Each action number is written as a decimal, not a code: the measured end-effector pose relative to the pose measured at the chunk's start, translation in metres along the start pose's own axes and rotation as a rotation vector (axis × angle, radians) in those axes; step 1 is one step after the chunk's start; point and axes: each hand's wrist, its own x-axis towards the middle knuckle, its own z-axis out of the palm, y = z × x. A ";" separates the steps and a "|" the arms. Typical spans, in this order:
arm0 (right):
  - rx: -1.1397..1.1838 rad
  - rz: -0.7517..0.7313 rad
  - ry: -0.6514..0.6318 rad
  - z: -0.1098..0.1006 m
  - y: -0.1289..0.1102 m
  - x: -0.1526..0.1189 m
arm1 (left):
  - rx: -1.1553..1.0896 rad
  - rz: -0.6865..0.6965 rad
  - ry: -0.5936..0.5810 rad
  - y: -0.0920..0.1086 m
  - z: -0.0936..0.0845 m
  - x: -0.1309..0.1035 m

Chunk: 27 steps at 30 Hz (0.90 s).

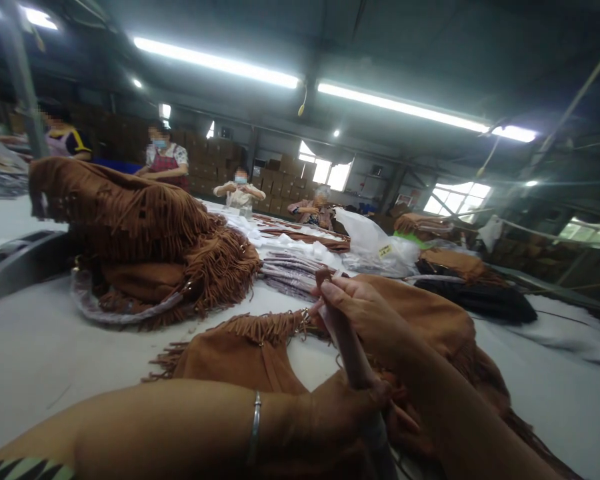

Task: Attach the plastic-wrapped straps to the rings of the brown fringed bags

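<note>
A long strap [349, 347] in a pale, clear-looking wrap runs upward between my hands, its brown end showing at the top. My left hand [347, 407], with a silver bangle on its wrist, is closed around the strap's lower part. Higher up, my right hand [357, 303] pinches the strap near its brown end. Beneath and beside them lies a brown fringed suede bag [220, 360], with metal rings close to my right hand's fingertips. More brown suede [425, 310] spreads out to the right, partly behind my right forearm.
Brown fringed bags [125, 207] are piled at the left on the white table [25, 347]. Wrapped straps [295, 270] and a plastic bag [370, 240] lie beyond my hands. A black item [475, 300] rests at the right. Several people work across the table.
</note>
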 end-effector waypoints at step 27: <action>-1.210 -0.186 0.024 0.002 0.148 0.031 | 1.998 -0.234 -0.094 0.113 -0.133 0.014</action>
